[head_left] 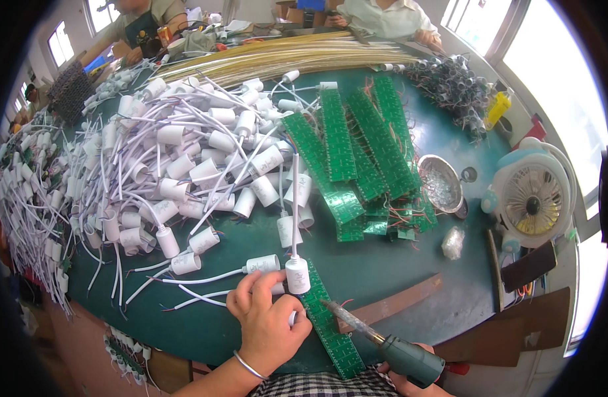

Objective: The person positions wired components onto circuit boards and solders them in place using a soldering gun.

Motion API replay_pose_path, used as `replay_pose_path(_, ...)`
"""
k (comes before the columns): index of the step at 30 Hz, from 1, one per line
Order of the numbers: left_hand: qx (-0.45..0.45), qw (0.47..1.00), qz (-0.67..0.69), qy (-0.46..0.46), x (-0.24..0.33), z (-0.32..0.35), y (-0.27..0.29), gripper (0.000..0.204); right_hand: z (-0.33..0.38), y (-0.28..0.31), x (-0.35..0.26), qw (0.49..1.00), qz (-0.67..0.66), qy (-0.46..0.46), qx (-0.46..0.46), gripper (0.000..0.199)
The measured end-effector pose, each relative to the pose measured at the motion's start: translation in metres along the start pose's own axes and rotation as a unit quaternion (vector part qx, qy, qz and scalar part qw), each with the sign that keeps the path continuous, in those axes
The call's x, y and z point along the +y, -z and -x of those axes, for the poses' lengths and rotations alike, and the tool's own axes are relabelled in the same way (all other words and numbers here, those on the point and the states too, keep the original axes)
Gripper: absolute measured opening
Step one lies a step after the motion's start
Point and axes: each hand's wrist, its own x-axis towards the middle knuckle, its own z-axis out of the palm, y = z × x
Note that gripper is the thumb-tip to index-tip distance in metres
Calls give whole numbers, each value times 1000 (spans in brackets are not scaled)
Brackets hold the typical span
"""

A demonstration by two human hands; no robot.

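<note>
My left hand is curled beside a strip of green circuit board near the table's front edge. Its fingers close around a small white part at the board's edge, mostly hidden by them. A white lamp holder stands upright at the fingertips, its white cable rising straight up. From the lower right, my right hand grips a soldering iron by its dark green handle; the handle covers most of the fingers. The iron's tip is over the board, close to a thin red wire.
Piled white lamp holders with cables cover the left. Stacked green boards lie behind. At right are a metal bowl, a fan and a brown bar. Across the table sit people behind long yellowish strips.
</note>
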Motion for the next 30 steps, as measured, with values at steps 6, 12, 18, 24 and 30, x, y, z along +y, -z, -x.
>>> replay_pose_path(6,1,1000,-1,-1,-1,0,0,14,5,-1,7,998,51,-19,17,30)
replay_pose_path(12,3,1000,10,1,-2,0,0,12,0,-4,-2,998,46,-34,28,27)
replay_pose_path(18,1,1000,11,2,-2,1,-1,11,-1,-5,-15,992,117,-27,41,26)
replay_pose_path(24,-1,1000,19,12,-2,2,-2,11,-5,-4,-20,993,109,-45,15,25)
replay_pose_path(30,0,1000,8,-1,-3,1,-2,12,-11,-4,-23,995,85,-50,-10,25)
